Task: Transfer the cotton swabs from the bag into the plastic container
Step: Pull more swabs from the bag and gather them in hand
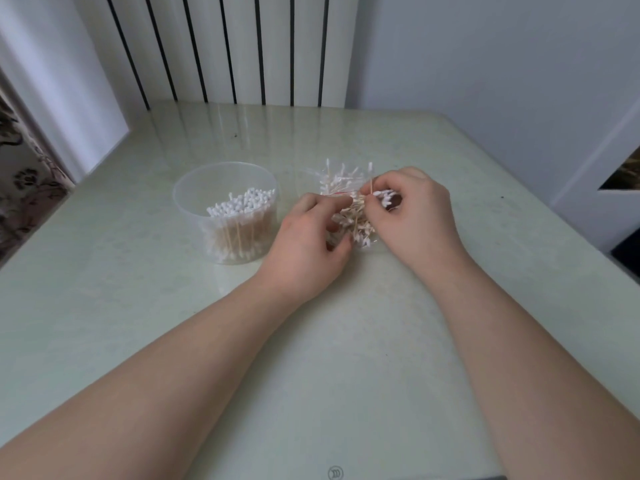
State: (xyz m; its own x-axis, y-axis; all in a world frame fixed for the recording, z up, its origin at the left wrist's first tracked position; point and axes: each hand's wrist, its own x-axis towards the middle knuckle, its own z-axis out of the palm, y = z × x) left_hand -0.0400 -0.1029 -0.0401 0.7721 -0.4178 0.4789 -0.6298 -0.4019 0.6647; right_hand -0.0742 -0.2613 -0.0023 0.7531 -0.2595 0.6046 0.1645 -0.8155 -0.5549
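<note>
**Step in hand: extraction from the bag.** The bag lies on the bench, just to the right of the plastic container and apart from it. Both of your hands work at the bag.

**Grip state.**
- Left hand: the fingers are curled, and fingertips and thumb pinch the bag on the side nearer the container. You cannot tell from this view whether the pinch takes the film alone or also some sticks.
- Right hand: the grip is closed round a small bundle of cotton swabs at the side of the bag farther from the container. Their white tips show between thumb and fingers.

**Progress.** The container holds a dense stand of swabs that fills only part of it. A loose heap remains in the bag, so judge the transfer as partly done.

**Orientation.**
- Swabs in the container: long axis vertical, tips up.
- Swabs in the bag: jumbled, with no common axis; some at the far edge stand tip up.
- Bundle in your right hand: long axis roughly level, with the visible tips pointing away from the container.

**Next move.** Hold the bag down with the left hand. Draw the bundle clear, carry it over the container's rim, turn its long axis upright, and lower it beside the standing swabs. Keep the pinch firm, because loose sticks are likely to slip out and scatter.
</note>
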